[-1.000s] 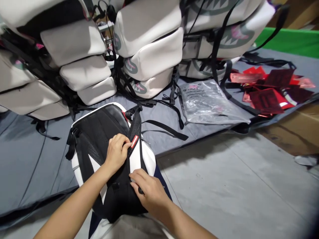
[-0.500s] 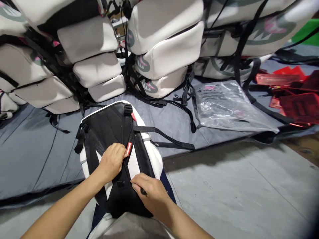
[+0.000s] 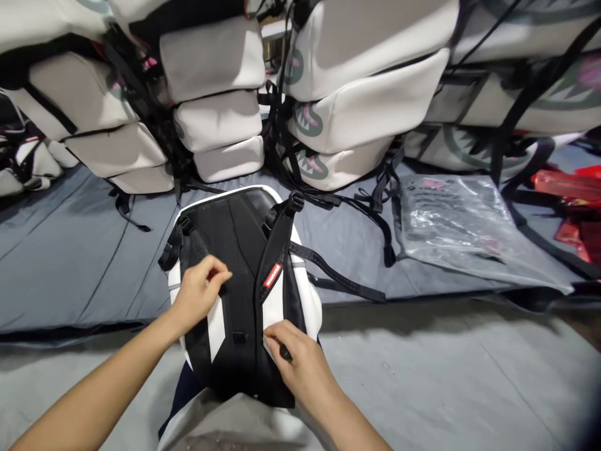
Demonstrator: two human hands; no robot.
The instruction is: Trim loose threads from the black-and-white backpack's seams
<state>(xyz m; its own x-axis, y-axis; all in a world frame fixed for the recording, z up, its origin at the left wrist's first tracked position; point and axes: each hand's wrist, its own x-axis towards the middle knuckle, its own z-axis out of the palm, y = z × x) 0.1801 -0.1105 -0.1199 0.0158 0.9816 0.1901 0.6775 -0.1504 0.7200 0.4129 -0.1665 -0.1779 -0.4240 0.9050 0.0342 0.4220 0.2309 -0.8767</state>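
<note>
A black and white backpack [image 3: 244, 235] lies back panel up across my lap, its far end against the grey-covered table. My left hand [image 3: 200, 291] hovers over the left side of the panel, thumb and forefinger pinched together; anything between them is too small to make out. My right hand [image 3: 298, 357] is closed around a small tool with a dark rounded end [image 3: 285, 352]; the rest of the tool is hidden in my fingers. Its fingertips touch the right shoulder strap's lower edge. A red label [image 3: 273, 275] shows on that strap [image 3: 280, 241].
Stacks of off-white backpacks [image 3: 361, 100] line the back of the grey-covered table [image 3: 117, 269]. A clear plastic bag [image 3: 451, 219] lies at right, with red packets [image 3: 570, 188] beyond it. Loose black straps [image 3: 350, 279] trail over the table edge. Grey floor [image 3: 399, 363] shows below.
My left hand has let go of the strap by the red label and moved left, still pinched. The strap has swung right. My right hand stays at the panel's right side. The view has shifted left.
</note>
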